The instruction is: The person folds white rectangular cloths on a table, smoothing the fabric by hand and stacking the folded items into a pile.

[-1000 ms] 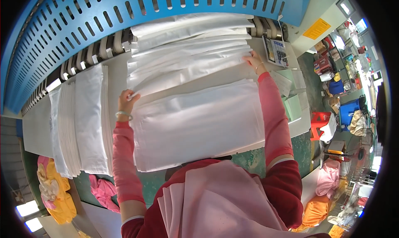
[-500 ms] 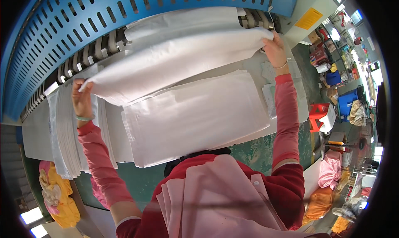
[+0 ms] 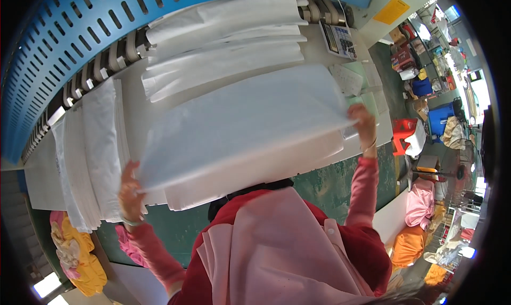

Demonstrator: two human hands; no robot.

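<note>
A white cloth [image 3: 245, 118] is stretched between my hands over a stack of folded white cloths [image 3: 255, 178]. My left hand [image 3: 131, 193], slightly blurred, is closed on the cloth's near left corner. At the near right corner my right hand [image 3: 364, 126] pinches the same cloth. The sheet hides most of the stack; only its near edge shows. Farther off, more white cloths [image 3: 229, 65] lie rumpled in bands where the rollers [image 3: 120, 54] of a blue machine meet the table.
Folded white cloths [image 3: 101, 145] are piled on the table's left. A calculator [image 3: 338, 39] and papers [image 3: 351, 81] lie at the right. The slotted blue machine cover [image 3: 128, 9] borders the far side. A red stool [image 3: 405, 135] stands on the floor to the right.
Both hands have come toward me, drawing the cloth off the rollers and over the stack. The calculator and more white cloths behind it now show.
</note>
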